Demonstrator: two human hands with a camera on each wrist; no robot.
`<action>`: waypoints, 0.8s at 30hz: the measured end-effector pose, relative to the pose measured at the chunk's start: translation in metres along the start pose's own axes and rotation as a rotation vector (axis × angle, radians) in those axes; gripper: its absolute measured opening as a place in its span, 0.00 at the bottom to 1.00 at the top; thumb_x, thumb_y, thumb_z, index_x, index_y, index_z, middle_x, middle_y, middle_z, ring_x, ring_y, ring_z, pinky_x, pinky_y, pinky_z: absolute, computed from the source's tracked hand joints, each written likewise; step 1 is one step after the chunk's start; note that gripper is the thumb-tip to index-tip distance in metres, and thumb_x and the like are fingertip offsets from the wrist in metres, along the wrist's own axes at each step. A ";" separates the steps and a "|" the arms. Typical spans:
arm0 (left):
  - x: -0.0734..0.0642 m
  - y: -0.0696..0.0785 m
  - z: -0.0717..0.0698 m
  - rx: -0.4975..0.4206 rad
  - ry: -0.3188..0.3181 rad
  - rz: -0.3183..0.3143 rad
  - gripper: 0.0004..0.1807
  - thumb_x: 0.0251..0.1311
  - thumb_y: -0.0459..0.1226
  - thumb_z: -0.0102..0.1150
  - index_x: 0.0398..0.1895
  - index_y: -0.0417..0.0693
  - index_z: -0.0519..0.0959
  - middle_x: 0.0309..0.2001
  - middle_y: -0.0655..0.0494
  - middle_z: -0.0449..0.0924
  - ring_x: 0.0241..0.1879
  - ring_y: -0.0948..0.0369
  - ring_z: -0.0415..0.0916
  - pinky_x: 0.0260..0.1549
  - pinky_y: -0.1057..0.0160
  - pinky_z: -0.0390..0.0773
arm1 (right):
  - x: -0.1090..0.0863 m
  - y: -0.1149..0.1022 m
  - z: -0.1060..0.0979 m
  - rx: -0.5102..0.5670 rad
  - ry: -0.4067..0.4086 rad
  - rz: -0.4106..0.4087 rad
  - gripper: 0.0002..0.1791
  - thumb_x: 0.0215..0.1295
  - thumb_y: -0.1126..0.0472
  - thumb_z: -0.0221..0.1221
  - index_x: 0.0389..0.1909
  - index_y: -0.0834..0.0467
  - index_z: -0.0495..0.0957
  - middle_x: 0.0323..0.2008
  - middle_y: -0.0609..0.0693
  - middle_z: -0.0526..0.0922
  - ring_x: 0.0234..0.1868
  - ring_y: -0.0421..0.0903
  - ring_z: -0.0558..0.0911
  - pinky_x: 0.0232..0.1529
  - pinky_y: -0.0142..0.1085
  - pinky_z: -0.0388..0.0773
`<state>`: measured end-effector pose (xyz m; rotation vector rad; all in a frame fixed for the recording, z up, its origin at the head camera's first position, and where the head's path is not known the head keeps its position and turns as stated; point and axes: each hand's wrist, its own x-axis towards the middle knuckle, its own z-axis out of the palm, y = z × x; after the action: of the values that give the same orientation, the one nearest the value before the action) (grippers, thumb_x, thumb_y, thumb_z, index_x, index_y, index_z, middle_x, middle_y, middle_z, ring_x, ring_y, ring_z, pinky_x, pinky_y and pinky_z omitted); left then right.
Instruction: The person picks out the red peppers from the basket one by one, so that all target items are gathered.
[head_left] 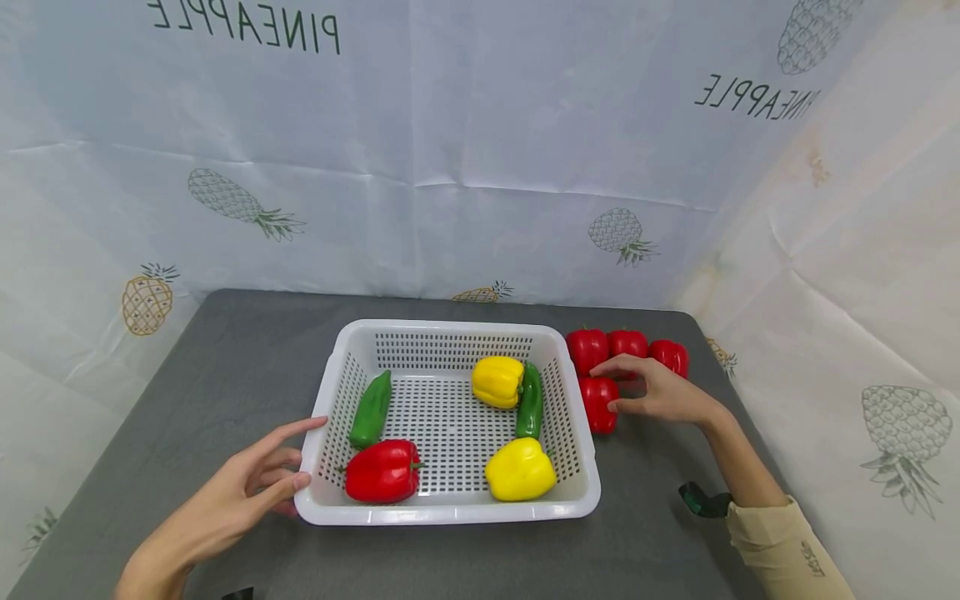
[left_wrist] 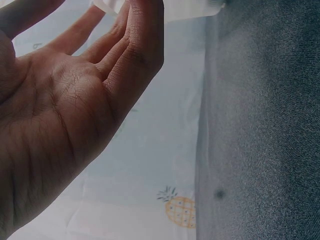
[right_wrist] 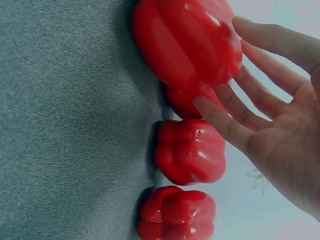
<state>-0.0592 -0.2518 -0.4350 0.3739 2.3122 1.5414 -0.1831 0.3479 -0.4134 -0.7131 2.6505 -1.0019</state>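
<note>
My left hand point(head_left: 243, 479) touches the left rim of a white perforated basket point(head_left: 450, 516), thumb and index finger apart. In the left wrist view, the fingers of that hand point(left_wrist: 75, 90) reach toward a pale edge. My right hand point(head_left: 652, 387) is at a red bell pepper point(head_left: 597, 406) beside the basket, fingers spread around its upper side. The right wrist view has this hand point(right_wrist: 280, 110) with thumb and fingers loosely bent by the nearest red pepper point(right_wrist: 187, 42); contact is hard to tell. Inside the basket lies another red bell pepper point(head_left: 382, 472).
The basket also holds a green pepper point(head_left: 371, 410), a slim green pepper point(head_left: 529, 402) and two yellow bell peppers point(head_left: 497, 381). More red peppers point(head_left: 627, 342) stand behind the right hand. A dark grey cloth point(head_left: 247, 358) covers the table; printed sheets point(head_left: 450, 242) hang around it.
</note>
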 end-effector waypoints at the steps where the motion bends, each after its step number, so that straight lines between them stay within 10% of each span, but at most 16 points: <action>1: 0.000 0.000 0.000 0.001 0.001 -0.002 0.38 0.79 0.36 0.60 0.86 0.47 0.56 0.68 0.29 0.78 0.50 0.74 0.85 0.39 0.59 0.91 | 0.000 0.000 0.000 -0.009 0.000 0.000 0.36 0.55 0.62 0.80 0.65 0.57 0.80 0.63 0.60 0.84 0.64 0.62 0.80 0.55 0.56 0.90; 14: 0.001 0.000 -0.001 0.007 0.004 -0.015 0.38 0.79 0.37 0.60 0.86 0.47 0.57 0.68 0.29 0.78 0.51 0.73 0.85 0.39 0.60 0.91 | 0.000 -0.008 -0.012 0.023 -0.008 -0.003 0.34 0.59 0.64 0.78 0.67 0.60 0.79 0.65 0.61 0.83 0.65 0.64 0.79 0.58 0.58 0.88; 24: 0.001 -0.001 0.000 0.003 -0.001 0.003 0.38 0.79 0.36 0.60 0.86 0.47 0.56 0.66 0.30 0.79 0.50 0.73 0.85 0.39 0.59 0.91 | 0.008 -0.023 -0.027 -0.013 0.014 -0.036 0.30 0.67 0.62 0.74 0.68 0.62 0.79 0.64 0.62 0.83 0.60 0.65 0.83 0.56 0.40 0.90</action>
<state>-0.0606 -0.2517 -0.4363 0.3792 2.3140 1.5394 -0.1911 0.3443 -0.3778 -0.7615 2.6670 -1.0036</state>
